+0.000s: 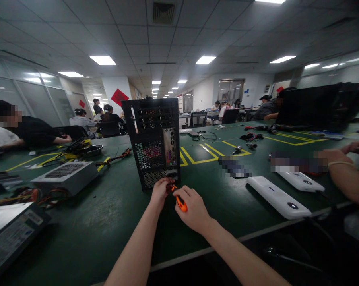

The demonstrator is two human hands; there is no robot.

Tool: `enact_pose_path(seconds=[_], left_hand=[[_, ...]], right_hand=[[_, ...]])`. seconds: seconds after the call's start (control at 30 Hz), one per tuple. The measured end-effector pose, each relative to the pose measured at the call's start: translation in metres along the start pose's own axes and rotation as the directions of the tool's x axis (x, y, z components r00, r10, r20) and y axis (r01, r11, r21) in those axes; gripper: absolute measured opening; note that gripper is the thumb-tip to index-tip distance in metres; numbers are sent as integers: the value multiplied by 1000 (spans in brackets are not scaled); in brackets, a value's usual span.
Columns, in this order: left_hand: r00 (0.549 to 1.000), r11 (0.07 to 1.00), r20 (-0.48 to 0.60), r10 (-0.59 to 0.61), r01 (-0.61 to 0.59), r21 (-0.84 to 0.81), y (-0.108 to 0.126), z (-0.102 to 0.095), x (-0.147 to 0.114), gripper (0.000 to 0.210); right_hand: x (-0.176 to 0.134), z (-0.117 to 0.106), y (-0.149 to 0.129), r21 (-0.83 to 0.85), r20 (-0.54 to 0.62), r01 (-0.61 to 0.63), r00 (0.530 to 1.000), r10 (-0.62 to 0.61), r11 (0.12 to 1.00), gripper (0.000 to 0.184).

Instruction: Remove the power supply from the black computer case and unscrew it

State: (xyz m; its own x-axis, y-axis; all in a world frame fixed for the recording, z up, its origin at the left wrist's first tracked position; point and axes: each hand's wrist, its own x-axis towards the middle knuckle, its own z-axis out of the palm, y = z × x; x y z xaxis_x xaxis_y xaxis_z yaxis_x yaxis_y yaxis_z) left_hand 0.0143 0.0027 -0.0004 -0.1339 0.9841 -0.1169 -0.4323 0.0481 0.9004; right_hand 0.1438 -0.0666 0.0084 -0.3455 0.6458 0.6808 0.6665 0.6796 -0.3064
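A black computer case [155, 139] stands upright on the green table, its rear with perforated panels and ports facing me. My right hand [193, 208] is closed around an orange and black screwdriver [182, 204], whose front end points at the lower rear of the case. Beside that end, my left hand [160, 193] has its fingertips pinched together close to the case's bottom edge. What lies between those fingertips is too small and dark to make out. The screwdriver's tip is hidden by my left fingers.
Grey power supplies [68, 174] with cables lie to the left. To the right are a white power bank [277, 198], a second white one [301, 180] and a blurred phone-like object [234, 167]. Another person's arm [346, 174] reaches in at right. Loose cables [251, 137] lie farther back.
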Motion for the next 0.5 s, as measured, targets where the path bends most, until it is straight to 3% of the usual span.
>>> enact_pose_path(seconds=[0.2, 0.37, 0.5], left_hand=[[1000, 999, -19, -4, 4, -43, 0, 1, 1, 13], [999, 998, -23, -42, 40, -53, 0, -1, 3, 15], [997, 995, -25, -78, 77, -56, 2, -2, 3, 13]], right_hand=[[1, -5, -4, 60, 28, 12, 1000, -14, 998, 17], [1, -4, -3, 132, 15, -99, 995, 97, 986, 21], [-1, -3, 0, 98, 22, -53, 998, 51, 994, 17]])
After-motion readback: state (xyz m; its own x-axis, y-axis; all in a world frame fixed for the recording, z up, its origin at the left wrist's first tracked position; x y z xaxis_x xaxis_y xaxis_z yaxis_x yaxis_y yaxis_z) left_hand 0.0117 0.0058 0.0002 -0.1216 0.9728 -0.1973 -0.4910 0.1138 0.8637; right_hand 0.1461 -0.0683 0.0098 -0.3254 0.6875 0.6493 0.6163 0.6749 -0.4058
